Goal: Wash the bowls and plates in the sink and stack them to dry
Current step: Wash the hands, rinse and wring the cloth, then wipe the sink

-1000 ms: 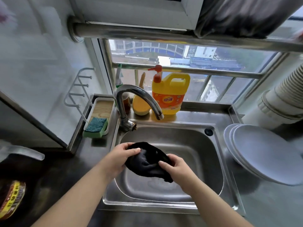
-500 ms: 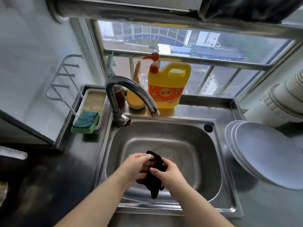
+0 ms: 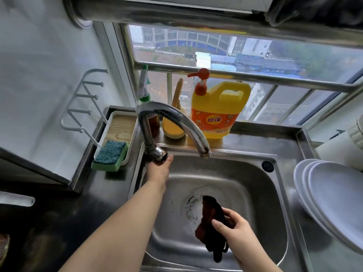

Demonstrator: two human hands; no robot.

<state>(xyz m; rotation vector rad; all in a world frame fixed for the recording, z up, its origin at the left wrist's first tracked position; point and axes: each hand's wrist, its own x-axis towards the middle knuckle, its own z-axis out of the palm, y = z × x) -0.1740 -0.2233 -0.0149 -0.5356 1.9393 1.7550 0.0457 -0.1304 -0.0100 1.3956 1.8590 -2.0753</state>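
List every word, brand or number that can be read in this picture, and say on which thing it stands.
"奇强": large white characters on the orange label of the yellow soap jug.
Small print above and beside them on that label: too small to read.
No other readable text.

One hand at the tap, one hand holding a dark cloth over the sink.

The left hand (image 3: 160,167) reaches up to the knob at the bottom of the shiny tap (image 3: 170,122), with the thumb beside it. The right hand (image 3: 233,230) holds a bunched dark cloth (image 3: 212,222) above the drain of the metal sink (image 3: 245,173). White plates (image 3: 334,201) lean in a stack just right of the sink. Behind the tap stands a yellow soap bottle (image 3: 218,110) with a red pump. A green and blue sponge (image 3: 110,156) sits in a tray on the left.
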